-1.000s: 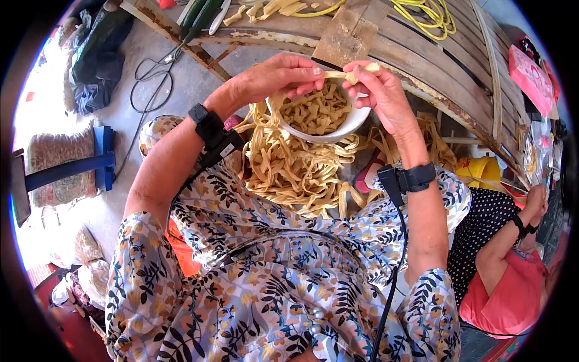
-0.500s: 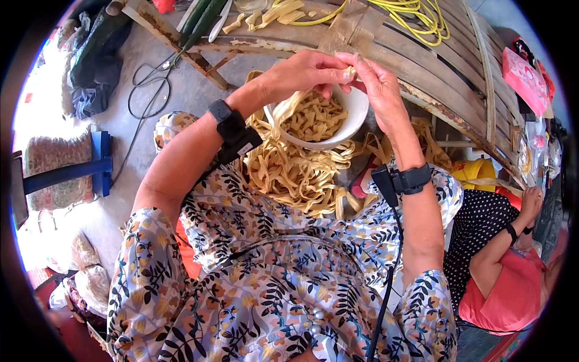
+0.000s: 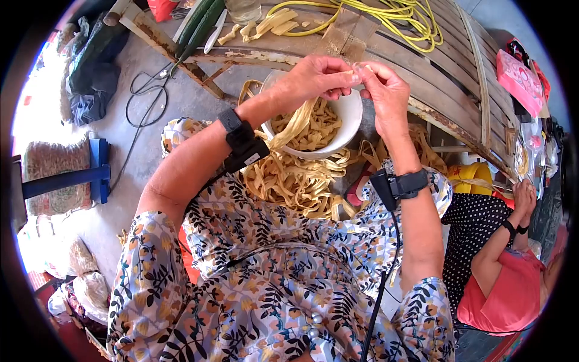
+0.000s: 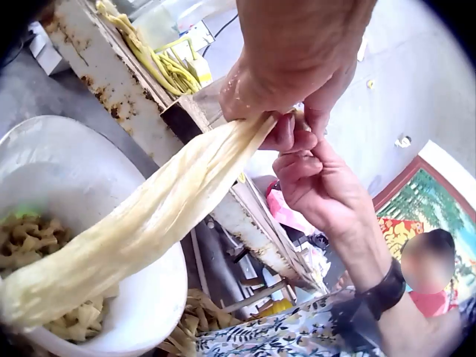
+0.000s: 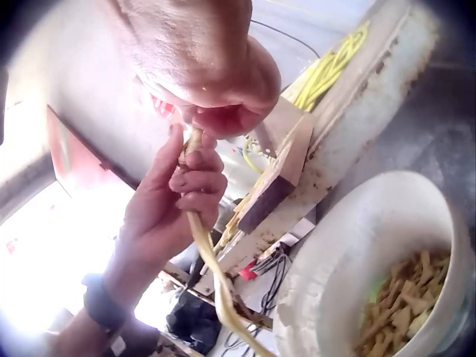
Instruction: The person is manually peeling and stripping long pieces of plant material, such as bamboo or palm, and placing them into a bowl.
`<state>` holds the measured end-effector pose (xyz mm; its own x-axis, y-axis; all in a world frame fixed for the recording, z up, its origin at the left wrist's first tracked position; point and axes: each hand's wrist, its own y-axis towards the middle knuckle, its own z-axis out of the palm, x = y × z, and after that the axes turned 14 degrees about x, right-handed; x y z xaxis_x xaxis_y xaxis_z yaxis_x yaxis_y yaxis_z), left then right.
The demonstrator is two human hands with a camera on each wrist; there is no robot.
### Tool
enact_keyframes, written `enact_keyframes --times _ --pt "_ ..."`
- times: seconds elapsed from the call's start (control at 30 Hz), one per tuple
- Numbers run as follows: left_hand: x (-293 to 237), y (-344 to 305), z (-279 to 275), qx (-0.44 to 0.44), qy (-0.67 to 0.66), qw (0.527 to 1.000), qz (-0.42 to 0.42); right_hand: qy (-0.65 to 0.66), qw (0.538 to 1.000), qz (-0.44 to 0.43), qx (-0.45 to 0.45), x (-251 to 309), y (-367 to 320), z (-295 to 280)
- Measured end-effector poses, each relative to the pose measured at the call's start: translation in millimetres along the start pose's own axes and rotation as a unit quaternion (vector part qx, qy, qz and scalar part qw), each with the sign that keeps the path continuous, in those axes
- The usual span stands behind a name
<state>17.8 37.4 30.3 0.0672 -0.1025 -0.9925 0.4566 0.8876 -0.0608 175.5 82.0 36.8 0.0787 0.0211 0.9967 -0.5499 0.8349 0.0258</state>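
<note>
A long, pale yellow, ribbon-like strip (image 3: 297, 125) runs down from my left hand (image 3: 319, 77) across the white bucket (image 3: 354, 123). In the left wrist view, the strip (image 4: 141, 223) looks broad and softly folded. My left hand's fingers curl round it near its upper end, seen in the right wrist view (image 5: 175, 190). My right hand (image 3: 387, 96) meets the left fingertips and pinches the strip's end there, thumb and fingers bent; the end itself is mostly hidden between the hands. Inside the bucket lie many short, knot-like yellow pieces (image 5: 409, 305).
Loose strips (image 3: 295, 184) are heaped on the floor between the bucket and my lap. Beyond it stands a slatted bench (image 3: 458, 78) with a rusty edge, holding yellow cord (image 3: 416, 24), a knife (image 3: 216, 31) and cut yellow pieces (image 3: 274, 24). Another person (image 3: 503, 277) sits at right.
My hands were apart with the strip stretched between them and a bunched end at the right fingers; now they have come together. The strip hangs lower over the bucket's left side.
</note>
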Motion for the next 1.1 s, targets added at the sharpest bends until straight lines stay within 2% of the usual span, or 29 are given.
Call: enact_keyframes --times 0.2,0.5,0.6,0.7,0.8,0.9,1.0,1.1 --pt "-4.8 6.3 8.3 -0.052 0.027 0.997 0.047 0.163 0.986 0.001 0.021 1.4 9.2 -6.0" --pt "-6.2 10.2 21.3 -0.094 0.16 0.979 0.079 0.259 0.965 0.029 0.022 6.5 10.8 -13.9" --pt "-0.8 8.7 20.0 -0.047 0.133 0.985 0.096 0.222 0.974 -0.013 0.045 5.5 14.9 -19.6" --pt "-12.8 1.8 11.0 0.002 0.05 0.995 0.086 0.203 0.978 -0.015 0.035 8.7 14.9 -21.8" --pt "-7.8 -2.0 7.0 0.017 0.04 0.997 0.064 0.087 0.994 0.062 0.004 22.1 9.5 -15.8" --pt "-9.8 -2.1 2.5 0.019 0.054 0.997 0.054 -0.038 0.992 0.089 0.076 15.8 7.2 -12.5" --pt "-6.8 -0.8 1.8 0.029 0.07 0.997 0.025 0.014 0.99 0.008 0.142 2.4 6.9 -9.6" --pt "-4.4 -1.8 -1.6 0.042 0.063 0.997 -0.022 -0.034 0.994 -0.011 0.108 -0.4 9.0 -10.2"
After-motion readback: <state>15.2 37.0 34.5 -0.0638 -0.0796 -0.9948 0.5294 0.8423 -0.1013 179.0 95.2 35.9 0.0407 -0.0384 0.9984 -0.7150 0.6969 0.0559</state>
